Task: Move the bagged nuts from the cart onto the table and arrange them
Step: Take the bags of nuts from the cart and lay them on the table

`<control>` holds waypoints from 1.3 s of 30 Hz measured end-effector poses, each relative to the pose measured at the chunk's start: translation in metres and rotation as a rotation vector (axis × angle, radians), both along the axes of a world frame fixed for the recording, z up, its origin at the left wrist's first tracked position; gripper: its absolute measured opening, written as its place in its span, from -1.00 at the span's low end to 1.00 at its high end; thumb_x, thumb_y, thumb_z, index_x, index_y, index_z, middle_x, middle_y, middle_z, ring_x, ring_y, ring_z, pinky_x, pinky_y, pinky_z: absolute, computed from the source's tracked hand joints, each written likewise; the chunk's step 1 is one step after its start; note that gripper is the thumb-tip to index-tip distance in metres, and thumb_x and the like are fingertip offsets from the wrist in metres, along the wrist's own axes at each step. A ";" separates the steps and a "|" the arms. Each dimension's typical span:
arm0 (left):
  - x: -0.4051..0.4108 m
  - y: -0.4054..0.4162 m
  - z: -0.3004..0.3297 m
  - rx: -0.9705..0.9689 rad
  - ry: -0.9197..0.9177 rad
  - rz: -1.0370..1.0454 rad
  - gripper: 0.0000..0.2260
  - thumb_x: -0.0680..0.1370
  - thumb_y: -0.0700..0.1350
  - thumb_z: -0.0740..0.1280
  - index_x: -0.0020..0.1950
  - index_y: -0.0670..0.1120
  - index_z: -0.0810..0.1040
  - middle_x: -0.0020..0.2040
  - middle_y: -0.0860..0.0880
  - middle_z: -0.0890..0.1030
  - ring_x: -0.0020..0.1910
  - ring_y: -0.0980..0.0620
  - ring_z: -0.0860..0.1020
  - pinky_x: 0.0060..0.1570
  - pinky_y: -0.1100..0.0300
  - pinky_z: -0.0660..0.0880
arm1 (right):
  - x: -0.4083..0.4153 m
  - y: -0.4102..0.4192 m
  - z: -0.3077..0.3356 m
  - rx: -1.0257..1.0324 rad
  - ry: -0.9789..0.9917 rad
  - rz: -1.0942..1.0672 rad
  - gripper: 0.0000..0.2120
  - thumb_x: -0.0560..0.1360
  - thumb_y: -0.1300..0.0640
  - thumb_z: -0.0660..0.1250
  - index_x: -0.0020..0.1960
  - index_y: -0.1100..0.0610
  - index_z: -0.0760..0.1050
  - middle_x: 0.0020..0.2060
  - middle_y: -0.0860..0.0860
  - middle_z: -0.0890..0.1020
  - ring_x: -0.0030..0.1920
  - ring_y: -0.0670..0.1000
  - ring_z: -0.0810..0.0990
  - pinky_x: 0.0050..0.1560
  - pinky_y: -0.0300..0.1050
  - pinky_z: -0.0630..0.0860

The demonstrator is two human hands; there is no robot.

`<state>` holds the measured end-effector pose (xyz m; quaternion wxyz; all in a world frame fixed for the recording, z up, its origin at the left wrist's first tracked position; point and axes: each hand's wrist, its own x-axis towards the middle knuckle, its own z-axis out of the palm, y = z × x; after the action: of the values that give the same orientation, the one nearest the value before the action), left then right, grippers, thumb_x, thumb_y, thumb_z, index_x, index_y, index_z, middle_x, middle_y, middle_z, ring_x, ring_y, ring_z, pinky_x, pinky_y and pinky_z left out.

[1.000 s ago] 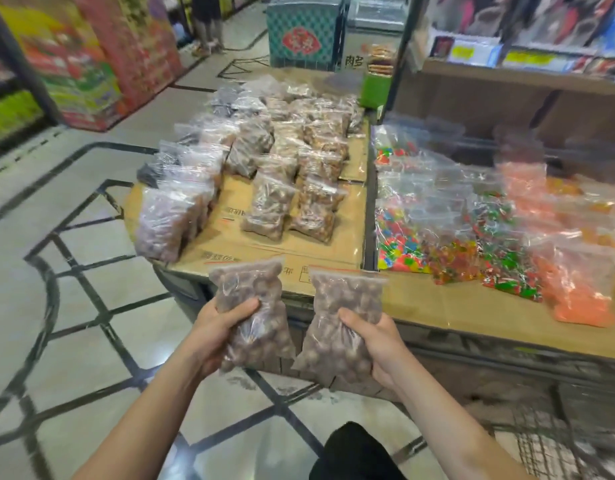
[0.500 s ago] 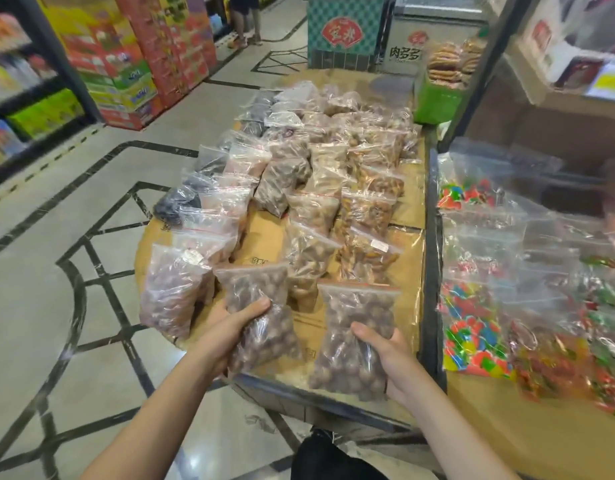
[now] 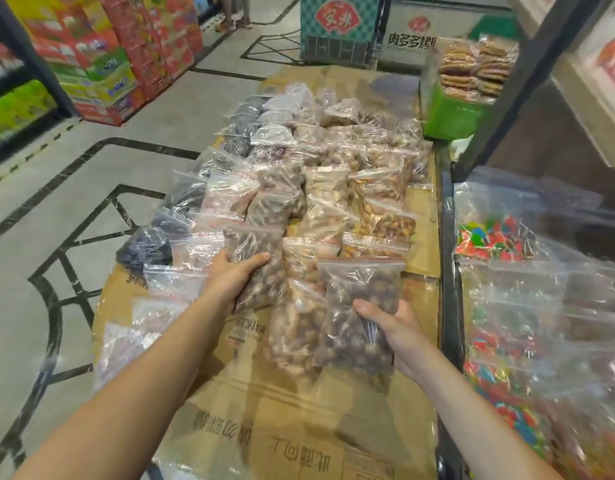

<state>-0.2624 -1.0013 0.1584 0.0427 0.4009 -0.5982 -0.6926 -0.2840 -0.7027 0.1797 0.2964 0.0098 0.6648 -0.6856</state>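
Fingers of our left hand (image 3: 235, 277) clasp one bag of brown nuts (image 3: 255, 268) at frame centre; our right hand (image 3: 394, 327) grasps another (image 3: 359, 317), both over the cardboard-covered table (image 3: 299, 427). Slick plastic may slip, toppling neighbouring bags.

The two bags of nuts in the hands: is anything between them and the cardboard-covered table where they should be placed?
Partly. The right hand holds its bag over bare cardboard, so nothing blocks it. The left hand holds its bag against bags already lying there, so that spot is crowded.
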 end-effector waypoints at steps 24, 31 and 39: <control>-0.027 -0.044 0.011 -0.180 -0.233 -0.382 -0.29 0.39 0.00 0.58 0.38 -0.06 0.23 0.17 -0.14 0.57 0.08 -0.21 0.61 0.09 -0.18 0.62 | 0.063 -0.112 0.004 0.150 0.014 -0.296 -0.32 0.15 -0.18 0.71 0.16 0.10 0.65 -0.01 0.05 0.78 0.05 0.09 0.75 0.25 0.19 0.60; 0.009 -0.081 0.059 -0.143 -0.089 -0.633 -0.62 0.54 -0.24 0.43 0.31 -0.09 0.42 0.16 -0.05 0.61 -0.13 0.00 0.64 -0.22 0.20 0.64 | 0.077 -0.174 -0.013 0.151 -0.049 -0.416 -0.25 0.25 -0.34 0.61 0.34 -0.10 0.49 0.21 -0.08 0.69 0.20 -0.02 0.68 0.29 0.11 0.58; 0.091 -0.174 0.032 -1.159 -0.086 -0.924 -0.46 0.52 0.29 0.12 0.38 0.05 0.48 0.30 -0.03 0.57 0.25 -0.15 0.54 0.19 -0.17 0.51 | 0.070 -0.245 -0.057 0.245 -0.194 -0.434 -0.08 0.26 -0.44 0.55 0.46 -0.09 0.33 0.36 -0.08 0.58 0.28 -0.01 0.61 0.32 0.00 0.55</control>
<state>-0.1710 -1.1749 0.1906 -0.0719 0.0481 -0.9766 -0.1970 -0.2141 -0.9480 0.1231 0.2016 0.2537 0.6935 -0.6435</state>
